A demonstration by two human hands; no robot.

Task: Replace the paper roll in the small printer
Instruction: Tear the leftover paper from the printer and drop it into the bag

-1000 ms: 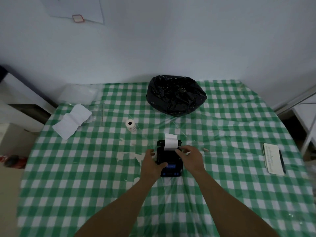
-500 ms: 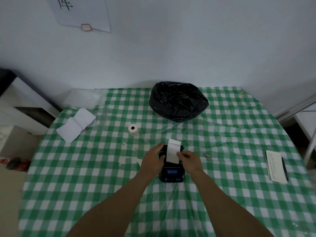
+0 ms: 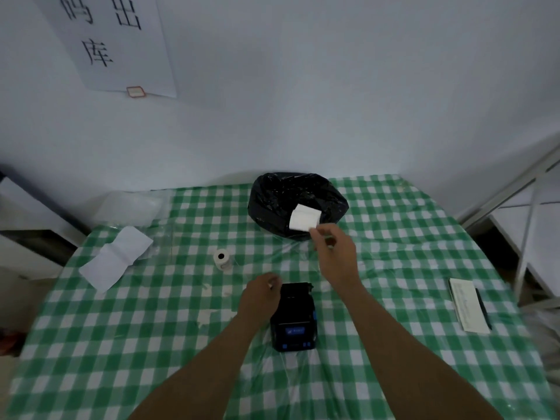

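Note:
The small black printer [image 3: 295, 318] stands on the checked tablecloth [image 3: 151, 344] in front of me, lid shut, with a lit blue display on its near face. My left hand [image 3: 260, 298] rests against its left side and steadies it. My right hand [image 3: 333, 253] is stretched forward and pinches a white slip of paper [image 3: 304, 218] by its corner, over the black bag-lined bin [image 3: 272, 198]. A white paper roll [image 3: 222, 259] stands on end left of the printer, apart from both hands.
A folded white sheet [image 3: 116, 256] lies at the table's left edge, next to a clear plastic bag [image 3: 130, 207]. A notepad with a pen [image 3: 469, 307] sits at the right. A metal rack [image 3: 527, 213] stands beyond the right edge. The wall is close behind the bin.
The strip that stuck out of the printer is now torn off and in my right hand, which has moved forward to the bin. My left hand stays at the printer.

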